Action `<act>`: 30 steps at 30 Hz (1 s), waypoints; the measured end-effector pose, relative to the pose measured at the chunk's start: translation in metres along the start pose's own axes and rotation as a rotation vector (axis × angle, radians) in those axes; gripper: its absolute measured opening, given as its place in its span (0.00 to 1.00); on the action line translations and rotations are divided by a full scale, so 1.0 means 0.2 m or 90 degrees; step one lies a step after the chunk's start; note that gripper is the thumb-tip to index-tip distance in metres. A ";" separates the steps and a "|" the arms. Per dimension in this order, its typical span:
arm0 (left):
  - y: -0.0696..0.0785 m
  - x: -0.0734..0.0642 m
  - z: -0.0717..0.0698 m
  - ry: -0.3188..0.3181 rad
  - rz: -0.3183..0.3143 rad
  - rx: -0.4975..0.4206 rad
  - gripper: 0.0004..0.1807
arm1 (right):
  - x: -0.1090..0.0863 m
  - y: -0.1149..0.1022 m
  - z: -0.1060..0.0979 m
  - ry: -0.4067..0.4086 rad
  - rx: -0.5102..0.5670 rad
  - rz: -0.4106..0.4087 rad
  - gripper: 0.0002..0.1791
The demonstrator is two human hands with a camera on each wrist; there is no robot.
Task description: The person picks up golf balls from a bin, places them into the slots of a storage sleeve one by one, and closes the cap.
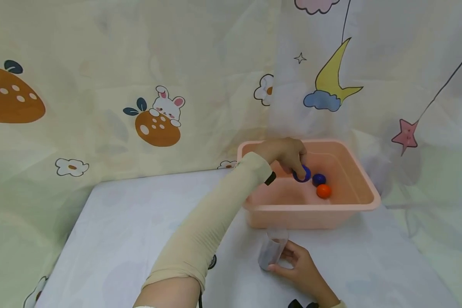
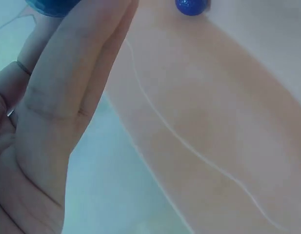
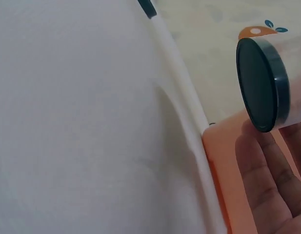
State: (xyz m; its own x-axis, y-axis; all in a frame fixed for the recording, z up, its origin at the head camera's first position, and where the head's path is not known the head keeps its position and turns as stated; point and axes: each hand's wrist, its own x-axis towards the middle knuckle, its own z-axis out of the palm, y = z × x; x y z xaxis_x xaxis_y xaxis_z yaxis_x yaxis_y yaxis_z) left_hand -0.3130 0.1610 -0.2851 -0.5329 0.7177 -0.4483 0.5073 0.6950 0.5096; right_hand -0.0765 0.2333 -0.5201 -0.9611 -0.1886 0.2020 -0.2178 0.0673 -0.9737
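Observation:
Reaching over the peach basin (image 1: 312, 208), my left hand (image 1: 286, 154) pinches a round blue thing (image 1: 306, 175) that looks ring-like in the head view. Its blue edge (image 2: 55, 7) shows past the fingers in the left wrist view; I cannot tell its exact kind. Inside the basin lie a dark blue ball (image 1: 318, 179) and an orange-red ball (image 1: 324, 191), touching or nearly so. My right hand (image 1: 302, 271) grips a clear cylindrical container (image 1: 272, 252), tilted, in front of the basin. A dark round cap (image 3: 260, 85) covers its lower end.
A white-covered table (image 1: 131, 239) extends under and left of the basin. Patterned cloth (image 1: 208, 64) hangs behind and at the sides. The left forearm crosses the table, and a thin black cable (image 1: 200, 299) shows beside it.

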 end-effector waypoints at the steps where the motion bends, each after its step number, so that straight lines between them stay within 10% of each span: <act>1: -0.01 -0.02 0.00 0.005 0.008 -0.004 0.14 | 0.00 0.00 0.00 -0.002 0.006 -0.006 0.32; 10: -0.14 -0.18 0.00 0.037 0.130 -0.041 0.15 | 0.02 -0.03 -0.03 -0.010 0.050 -0.073 0.31; 17: -0.21 -0.28 0.00 0.072 0.214 -0.035 0.15 | 0.02 -0.09 -0.04 0.015 0.043 -0.028 0.32; 30: -0.27 -0.45 0.07 0.110 0.280 -0.071 0.18 | 0.02 -0.16 -0.10 0.029 0.023 -0.063 0.26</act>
State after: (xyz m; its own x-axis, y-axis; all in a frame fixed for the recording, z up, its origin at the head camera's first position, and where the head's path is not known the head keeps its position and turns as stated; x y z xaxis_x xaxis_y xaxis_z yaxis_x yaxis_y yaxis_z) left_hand -0.2831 0.0587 -0.2817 -0.3929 0.9183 -0.0490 0.6395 0.3111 0.7030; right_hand -0.0759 0.2496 -0.4863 -0.9422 -0.1479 0.3005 -0.3060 0.0153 -0.9519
